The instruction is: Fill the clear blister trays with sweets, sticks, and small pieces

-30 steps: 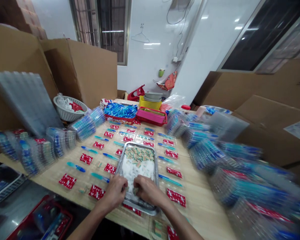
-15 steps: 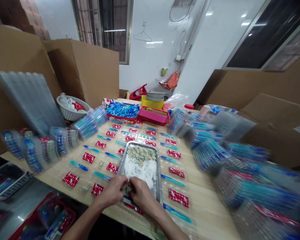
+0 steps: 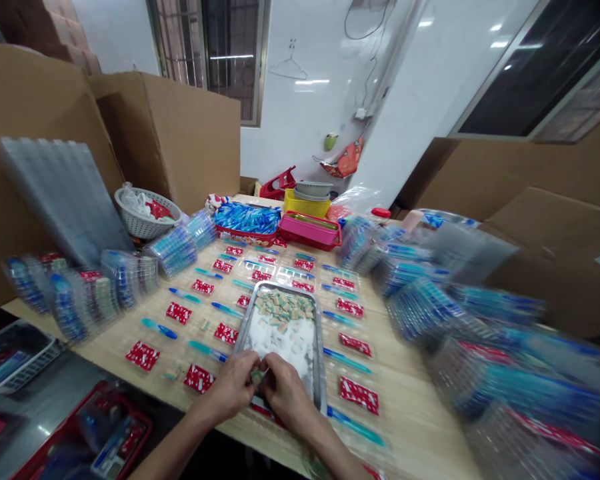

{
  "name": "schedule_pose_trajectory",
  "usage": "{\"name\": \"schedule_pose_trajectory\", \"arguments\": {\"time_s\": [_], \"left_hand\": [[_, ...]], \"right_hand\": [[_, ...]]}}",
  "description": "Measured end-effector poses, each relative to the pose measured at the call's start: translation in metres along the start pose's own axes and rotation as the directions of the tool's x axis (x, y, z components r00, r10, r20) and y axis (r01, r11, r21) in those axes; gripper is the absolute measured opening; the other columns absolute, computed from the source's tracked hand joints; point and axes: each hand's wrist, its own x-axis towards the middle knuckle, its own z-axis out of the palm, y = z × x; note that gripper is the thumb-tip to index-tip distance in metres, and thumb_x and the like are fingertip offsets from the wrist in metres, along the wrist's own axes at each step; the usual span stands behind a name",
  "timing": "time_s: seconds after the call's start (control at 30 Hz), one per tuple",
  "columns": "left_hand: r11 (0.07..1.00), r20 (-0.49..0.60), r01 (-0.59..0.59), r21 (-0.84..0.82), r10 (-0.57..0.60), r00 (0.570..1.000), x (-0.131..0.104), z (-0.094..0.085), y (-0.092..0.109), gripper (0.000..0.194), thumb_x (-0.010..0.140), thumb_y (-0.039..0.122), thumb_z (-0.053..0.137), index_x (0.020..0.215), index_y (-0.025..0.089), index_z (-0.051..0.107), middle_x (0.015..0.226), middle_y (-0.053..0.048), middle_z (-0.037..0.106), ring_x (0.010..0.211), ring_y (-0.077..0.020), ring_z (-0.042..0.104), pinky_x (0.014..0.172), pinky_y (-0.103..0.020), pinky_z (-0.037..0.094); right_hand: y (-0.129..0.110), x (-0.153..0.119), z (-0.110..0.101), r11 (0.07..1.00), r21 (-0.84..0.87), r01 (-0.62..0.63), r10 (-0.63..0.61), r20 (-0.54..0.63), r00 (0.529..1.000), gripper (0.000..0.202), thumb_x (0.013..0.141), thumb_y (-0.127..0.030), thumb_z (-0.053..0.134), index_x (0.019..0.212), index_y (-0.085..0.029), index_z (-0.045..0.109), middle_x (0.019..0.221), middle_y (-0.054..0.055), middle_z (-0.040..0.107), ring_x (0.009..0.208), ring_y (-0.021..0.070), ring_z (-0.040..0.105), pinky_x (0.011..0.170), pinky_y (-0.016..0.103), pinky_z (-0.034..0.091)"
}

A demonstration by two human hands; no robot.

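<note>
Red packets (image 3: 359,395) flank the tray (image 3: 319,327); bare tabletop (image 3: 410,387) lies farther right.

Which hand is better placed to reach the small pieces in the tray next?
Probably the right hand, over the tray, nearer the pieces; the left hand is at the tray's left edge.

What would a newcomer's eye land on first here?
Probably the metal tray on the table, with greenish pieces at its far end, white powder nearer, and the left hand and right hand over its near end, a small greenish piece between them. Beyond sits a red basket heaped with blue sticks. Red spotted packets lie on both sides.
</note>
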Motion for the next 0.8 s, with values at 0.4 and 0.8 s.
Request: {"name": "schedule_pose_trajectory", "arguments": {"time_s": [0.4,0.8], "left_hand": [[1.0,-0.042,-0.004,-0.03,0.003,0.999,-0.004,0.006,-0.004,0.024,0.059,0.003,0.046,0.076,0.02,0.045,0.078,0.0,0.056,0.074,-0.0164,0.051,0.066,-0.026,0.034],[0.997,-0.008,0.055,-0.046,-0.055,0.998,-0.007,0.015,-0.014,0.037,0.062,0.003,0.049,0.093,0.022,0.05,0.097,-0.003,0.06,0.095,-0.0199,0.054,0.08,-0.029,0.041]], "right_hand": [[-0.01,0.0,-0.006,0.999,0.002,0.042,-0.042,0.073,0.996,0.026,0.061,-0.001,0.045,0.079,-0.019,0.051,0.081,0.002,0.058,0.077,0.0163,0.053,0.07,0.024,0.038],[0.002,0.008,-0.002,0.987,-0.117,0.109,-0.084,0.195,0.977,0.031,0.063,-0.004,0.041,0.084,-0.02,0.058,0.086,0.006,0.063,0.085,0.0194,0.058,0.076,0.027,0.041]]}}
